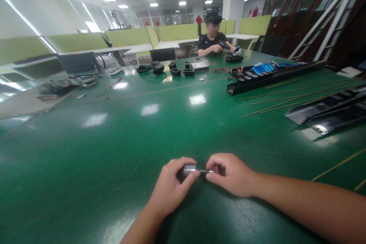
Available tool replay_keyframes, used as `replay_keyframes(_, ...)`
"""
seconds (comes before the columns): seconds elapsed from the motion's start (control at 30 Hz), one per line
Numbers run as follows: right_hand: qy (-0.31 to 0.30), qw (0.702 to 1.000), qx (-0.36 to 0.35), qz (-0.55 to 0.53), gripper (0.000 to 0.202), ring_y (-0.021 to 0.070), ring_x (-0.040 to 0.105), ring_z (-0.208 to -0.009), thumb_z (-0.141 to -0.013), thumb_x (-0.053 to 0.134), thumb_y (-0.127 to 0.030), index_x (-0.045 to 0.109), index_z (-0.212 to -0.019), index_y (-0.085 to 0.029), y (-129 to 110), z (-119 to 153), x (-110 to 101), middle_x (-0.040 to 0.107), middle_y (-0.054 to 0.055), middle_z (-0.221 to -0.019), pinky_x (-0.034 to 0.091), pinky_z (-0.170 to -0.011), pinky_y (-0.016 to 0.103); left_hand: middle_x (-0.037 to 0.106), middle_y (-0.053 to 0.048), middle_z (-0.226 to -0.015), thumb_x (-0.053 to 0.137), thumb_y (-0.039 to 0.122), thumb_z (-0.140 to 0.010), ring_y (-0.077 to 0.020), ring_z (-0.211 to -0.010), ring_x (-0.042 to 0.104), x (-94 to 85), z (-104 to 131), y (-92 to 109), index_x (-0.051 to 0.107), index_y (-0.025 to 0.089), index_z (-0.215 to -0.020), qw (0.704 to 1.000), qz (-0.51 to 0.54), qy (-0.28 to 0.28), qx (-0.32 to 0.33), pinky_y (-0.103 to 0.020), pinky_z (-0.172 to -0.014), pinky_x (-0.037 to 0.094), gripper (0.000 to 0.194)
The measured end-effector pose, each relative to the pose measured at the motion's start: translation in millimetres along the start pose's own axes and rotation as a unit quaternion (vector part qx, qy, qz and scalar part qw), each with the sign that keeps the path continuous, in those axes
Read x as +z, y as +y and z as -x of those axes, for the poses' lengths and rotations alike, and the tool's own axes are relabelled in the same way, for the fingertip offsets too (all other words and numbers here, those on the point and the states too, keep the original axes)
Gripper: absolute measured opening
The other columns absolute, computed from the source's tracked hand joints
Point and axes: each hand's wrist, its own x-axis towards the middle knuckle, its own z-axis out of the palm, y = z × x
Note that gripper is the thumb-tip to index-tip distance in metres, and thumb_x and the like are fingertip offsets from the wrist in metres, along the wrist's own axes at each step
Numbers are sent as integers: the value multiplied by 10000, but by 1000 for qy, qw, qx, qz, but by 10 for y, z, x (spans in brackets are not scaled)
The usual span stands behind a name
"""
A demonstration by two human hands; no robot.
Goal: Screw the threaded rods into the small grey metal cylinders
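Observation:
Just above the green tabletop [122, 137], near its front, my two hands are close together. My left hand [173, 185] is closed round a short silvery metal cylinder [190, 169], thumb and fingers on either side of it. From the cylinder's right end a thin dark shaft [202, 171] runs toward my right hand [233, 175]. The right thumb and fingers pinch a small shiny metal piece [210, 171] at the shaft's end. Whether that piece and the cylinder are one part, I cannot tell. My fingers hide some of both.
Across the table a co-worker [213, 42] holds a dark power drill [224, 44]. Several small black boxes [188, 72] stand at the back. To the right are a long black channel [257, 82], thin yellowish rods [274, 101] and more metal channels [320, 110]. Loose cables [101, 97] lie far left.

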Motion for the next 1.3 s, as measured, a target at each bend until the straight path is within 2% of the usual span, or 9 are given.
replay_keyframes(1.3, -8, 1000, 2, -6, 81, 129, 566, -651, -810, 676, -260, 670, -835, -183, 22, 9, 7, 623, -16, -722, 413, -607, 229, 698, -23, -1040, 607, 380, -887, -224, -963, 624, 18, 19, -65, 671, 252, -1059, 1000, 10, -21, -3, -341, -872, 443, 223)
